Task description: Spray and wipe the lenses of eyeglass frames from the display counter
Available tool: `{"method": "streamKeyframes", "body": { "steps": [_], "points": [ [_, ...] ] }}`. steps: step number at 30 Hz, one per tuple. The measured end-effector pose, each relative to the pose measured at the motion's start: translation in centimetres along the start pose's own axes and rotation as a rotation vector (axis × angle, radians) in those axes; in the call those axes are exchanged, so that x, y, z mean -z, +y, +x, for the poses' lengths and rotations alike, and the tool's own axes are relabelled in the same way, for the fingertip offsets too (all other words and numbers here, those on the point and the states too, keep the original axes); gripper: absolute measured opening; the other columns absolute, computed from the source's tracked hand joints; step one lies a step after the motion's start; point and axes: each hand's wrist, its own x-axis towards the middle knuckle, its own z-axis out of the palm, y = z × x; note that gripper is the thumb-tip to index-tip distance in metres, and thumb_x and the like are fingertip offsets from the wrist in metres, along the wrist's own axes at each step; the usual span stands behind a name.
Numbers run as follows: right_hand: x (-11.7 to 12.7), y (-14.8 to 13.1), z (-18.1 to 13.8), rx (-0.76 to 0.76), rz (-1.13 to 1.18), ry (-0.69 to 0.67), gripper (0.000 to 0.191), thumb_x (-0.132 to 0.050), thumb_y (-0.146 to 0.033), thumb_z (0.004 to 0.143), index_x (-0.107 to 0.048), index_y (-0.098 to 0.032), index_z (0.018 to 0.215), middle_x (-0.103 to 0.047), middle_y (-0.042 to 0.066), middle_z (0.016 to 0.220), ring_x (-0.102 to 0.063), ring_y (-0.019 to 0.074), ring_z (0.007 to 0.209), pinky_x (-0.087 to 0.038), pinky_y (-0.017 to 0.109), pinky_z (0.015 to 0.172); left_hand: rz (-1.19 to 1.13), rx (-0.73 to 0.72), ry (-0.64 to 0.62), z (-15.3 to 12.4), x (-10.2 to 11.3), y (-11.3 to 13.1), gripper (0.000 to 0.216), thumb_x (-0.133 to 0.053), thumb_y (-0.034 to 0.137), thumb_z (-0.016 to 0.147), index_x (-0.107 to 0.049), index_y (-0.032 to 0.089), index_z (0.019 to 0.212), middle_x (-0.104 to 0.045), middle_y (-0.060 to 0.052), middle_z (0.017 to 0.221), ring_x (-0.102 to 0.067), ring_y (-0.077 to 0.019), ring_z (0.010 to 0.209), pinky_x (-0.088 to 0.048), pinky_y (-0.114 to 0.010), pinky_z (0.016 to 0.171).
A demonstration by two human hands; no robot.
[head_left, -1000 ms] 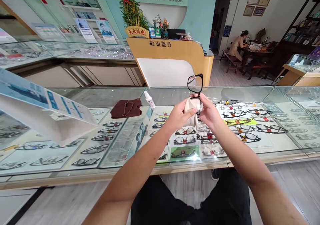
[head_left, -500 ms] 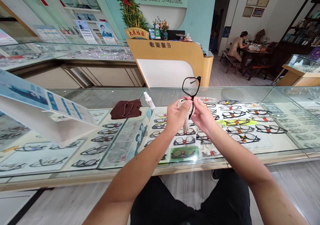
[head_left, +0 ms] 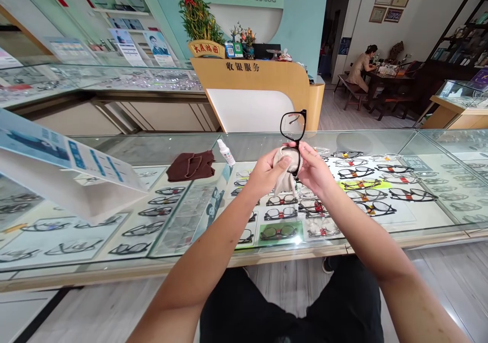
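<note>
I hold a pair of black-framed glasses upright over the glass display counter. One lens stands free above my fingers; the lower lens is wrapped in a beige cloth. My left hand is closed, pinching the cloth against the lower lens. My right hand is closed on the frame at the bridge and lower rim. Both hands touch each other around the glasses.
A small white spray bottle and a brown cloth pouch lie on the counter to the left. A folded leaflet stand sits at far left. Rows of glasses fill the case below. A person sits at a table far back right.
The glasses tipped left and then came back upright, and my left thumb has shifted with the cloth over the lower lens. Both hands keep their hold.
</note>
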Motion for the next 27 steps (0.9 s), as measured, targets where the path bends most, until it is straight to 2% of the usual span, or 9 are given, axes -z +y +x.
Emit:
{"method": "streamKeyframes", "body": {
  "steps": [3,6,10,13,16,22,27],
  "points": [
    [-0.1,0.2,-0.2,0.001,-0.036,0.015,0.024,-0.087,-0.037,0.077,-0.077,-0.026,0.094,-0.080,0.001,0.107,-0.053,0.0106,0.065,-0.045,0.023,0.056,-0.008,-0.009,0.068,-0.1,-0.3,0.0,0.065,-0.099,0.059,0.062,-0.076,0.017,0.106,-0.077,-0.003,0.083,-0.069,-0.0172,0.075,-0.056,-0.026,0.069],
    [-0.5,0.2,-0.6,0.019,-0.079,0.010,0.023,-0.086,-0.033,0.076,-0.079,-0.026,0.097,-0.080,0.000,0.111,-0.048,0.0096,0.064,-0.046,0.023,0.060,-0.001,-0.033,0.125,-0.2,-0.6,-0.1,0.062,-0.101,0.054,0.060,-0.076,0.017,0.102,-0.077,-0.001,0.082,-0.067,-0.0148,0.072,-0.055,-0.025,0.069],
    [-0.7,-0.1,-0.9,0.023,-0.096,0.030,0.024,-0.081,-0.022,0.073,-0.081,-0.025,0.097,-0.077,-0.002,0.096,-0.042,0.0095,0.063,-0.046,0.024,0.061,-0.015,-0.037,0.127,-0.1,-0.7,-0.1,0.059,-0.099,0.056,0.062,-0.074,0.016,0.097,-0.075,0.000,0.075,-0.067,-0.0139,0.069,-0.055,-0.024,0.068],
    [-0.6,-0.2,-0.7,-0.010,-0.072,0.055,0.025,-0.076,-0.017,0.072,-0.081,-0.024,0.096,-0.070,-0.002,0.081,-0.044,0.0109,0.064,-0.045,0.024,0.060,-0.050,-0.001,0.116,-0.1,-0.8,-0.1,0.060,-0.098,0.058,0.064,-0.072,0.017,0.098,-0.074,0.000,0.071,-0.070,-0.0154,0.069,-0.058,-0.026,0.069],
    [-0.4,-0.1,-0.5,-0.023,-0.040,0.080,0.013,-0.077,-0.029,0.078,-0.079,-0.024,0.090,-0.059,-0.003,0.066,-0.047,0.0133,0.064,-0.046,0.026,0.058,-0.096,0.033,0.115,-0.2,-1.0,0.0,0.065,-0.098,0.060,0.063,-0.071,0.017,0.104,-0.075,0.000,0.072,-0.071,-0.0158,0.067,-0.060,-0.027,0.066],
    [-0.8,0.4,-0.9,0.065,-0.167,0.036,0.031,-0.086,-0.052,0.077,-0.078,-0.023,0.077,-0.069,0.001,0.077,-0.050,0.0141,0.067,-0.052,0.032,0.065,-0.136,0.019,0.192,-0.3,-1.2,0.2,0.067,-0.099,0.064,0.059,-0.071,0.017,0.097,-0.073,0.001,0.072,-0.065,-0.0115,0.052,-0.054,-0.024,0.051],
    [-1.0,0.2,-1.2,0.079,-0.215,-0.026,0.031,-0.087,-0.053,0.075,-0.080,-0.023,0.075,-0.064,-0.001,0.069,-0.049,0.0133,0.063,-0.049,0.032,0.060,-0.083,0.022,0.224,-0.3,-1.2,-0.1,0.069,-0.087,0.080,0.065,-0.072,0.018,0.091,-0.063,0.003,0.057,-0.059,-0.0133,0.047,-0.049,-0.026,0.046]
  ]
}}
